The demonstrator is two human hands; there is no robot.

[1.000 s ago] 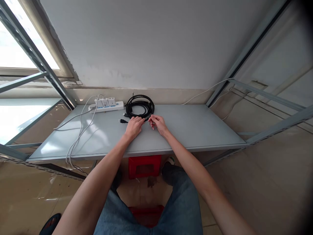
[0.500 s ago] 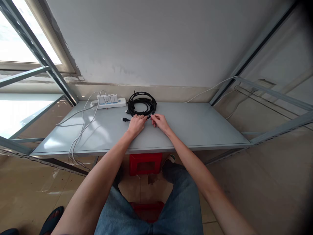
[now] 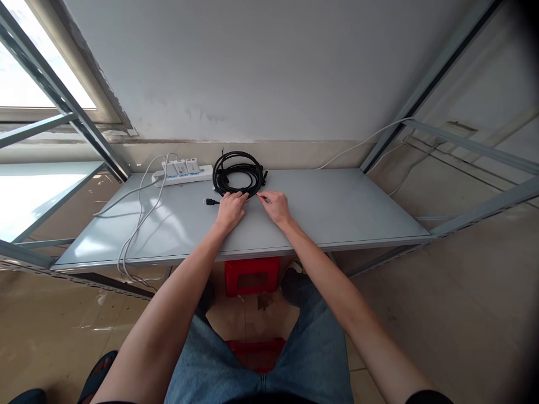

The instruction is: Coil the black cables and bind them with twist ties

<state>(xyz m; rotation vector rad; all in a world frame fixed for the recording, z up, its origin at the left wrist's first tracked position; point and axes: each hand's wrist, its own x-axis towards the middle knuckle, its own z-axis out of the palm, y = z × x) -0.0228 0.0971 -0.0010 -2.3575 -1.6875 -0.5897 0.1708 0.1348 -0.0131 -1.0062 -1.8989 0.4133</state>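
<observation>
A coiled black cable (image 3: 239, 174) lies near the back of the grey table (image 3: 337, 207). One black plug end (image 3: 211, 202) sticks out to the left of the coil. My left hand (image 3: 231, 208) rests palm down on the coil's near edge, fingers curled over the cable. My right hand (image 3: 276, 205) sits just right of it, thumb and fingers pinched on the cable's near strand.
A white power strip (image 3: 182, 172) with chargers plugged in lies at the back left, its white cords (image 3: 135, 224) trailing over the table's front left edge. Metal shelf frames stand on both sides. A red stool (image 3: 251, 275) is under the table by my legs.
Both hands have edged slightly forward onto the coil's near edge. The view has shifted a little; the coil itself stays in place.
</observation>
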